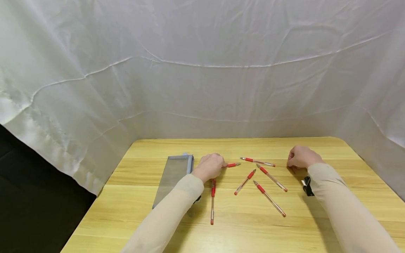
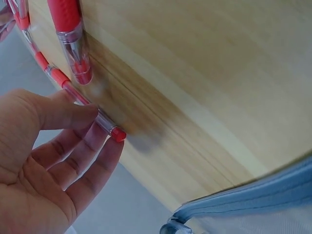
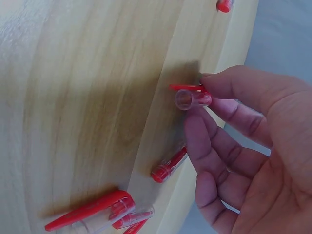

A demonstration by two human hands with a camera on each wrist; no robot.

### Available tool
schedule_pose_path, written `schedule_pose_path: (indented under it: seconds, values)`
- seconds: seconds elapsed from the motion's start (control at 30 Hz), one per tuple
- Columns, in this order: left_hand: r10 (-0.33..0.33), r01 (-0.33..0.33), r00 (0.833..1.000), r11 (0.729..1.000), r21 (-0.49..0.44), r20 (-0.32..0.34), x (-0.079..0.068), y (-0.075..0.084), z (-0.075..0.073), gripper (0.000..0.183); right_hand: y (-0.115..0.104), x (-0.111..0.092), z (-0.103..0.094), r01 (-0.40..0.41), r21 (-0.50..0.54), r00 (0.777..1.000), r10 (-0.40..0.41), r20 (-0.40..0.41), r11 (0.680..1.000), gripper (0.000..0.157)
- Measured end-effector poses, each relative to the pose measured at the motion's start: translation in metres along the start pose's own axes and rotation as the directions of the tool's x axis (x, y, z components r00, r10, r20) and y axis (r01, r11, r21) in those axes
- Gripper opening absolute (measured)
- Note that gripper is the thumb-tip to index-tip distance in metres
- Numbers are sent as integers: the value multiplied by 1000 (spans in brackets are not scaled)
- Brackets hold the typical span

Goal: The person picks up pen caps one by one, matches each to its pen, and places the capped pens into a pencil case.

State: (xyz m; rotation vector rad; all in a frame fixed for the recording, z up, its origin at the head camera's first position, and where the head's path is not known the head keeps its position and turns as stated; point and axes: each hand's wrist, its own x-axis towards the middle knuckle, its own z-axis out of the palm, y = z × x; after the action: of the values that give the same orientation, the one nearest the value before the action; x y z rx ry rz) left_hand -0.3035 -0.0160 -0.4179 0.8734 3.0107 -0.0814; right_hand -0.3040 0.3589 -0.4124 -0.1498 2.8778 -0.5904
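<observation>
My left hand (image 1: 210, 166) pinches a red gel pen (image 2: 118, 134) by its clear barrel close to the red end plug, between thumb and fingertips. The pen's bare tip with its red grip points right in the head view. Across the table, my right hand (image 1: 303, 157) pinches a clear pen cap (image 3: 197, 99) with a red clip, thumb against fingertips, low over the wood. More clear-and-red caps (image 3: 117, 209) lie below that hand in the right wrist view. Between the hands are several uncapped red pens (image 1: 269, 198), and one red pen (image 1: 212, 203) lies just below my left hand.
A grey mesh zip pouch (image 1: 172, 172) lies left of my left hand, partly behind the sleeve; its blue-grey zipper edge (image 2: 273, 190) shows in the left wrist view. The wooden table (image 1: 126, 218) ends at a pale hanging curtain (image 1: 221, 88) at the back and sides.
</observation>
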Motion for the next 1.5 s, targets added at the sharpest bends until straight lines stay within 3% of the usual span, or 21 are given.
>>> schedule_pose_path:
  seconds: [0.2, 0.5, 0.77, 1.03, 1.23, 1.5]
  values:
    - [9, -9, 1000, 1000, 8, 2, 1, 0, 1, 39, 9, 0, 1, -7, 87, 1000, 6, 6, 996, 14]
    - [9, -9, 1000, 1000, -30, -6, 4, -2, 5, 33, 23, -2, 5, 8, 201, 997, 7, -76, 980, 25]
    - [-26, 25, 999, 998, -51, -18, 6, -7, 3, 32, 12, -12, 0, 77, 222, 989, -46, -142, 972, 29]
    - [-25, 12, 997, 985, -174, -75, -3, -12, -4, 33, -2, -25, -5, 99, 263, 976, -43, -211, 960, 39]
    - [-41, 0, 993, 936, -353, -109, -14, -9, -13, 33, -10, -34, -5, 96, 392, 978, -13, -209, 915, 52]
    - [-44, -13, 996, 790, -613, -78, -31, -8, -24, 43, -27, -45, 0, 189, 490, 953, -39, -300, 851, 42]
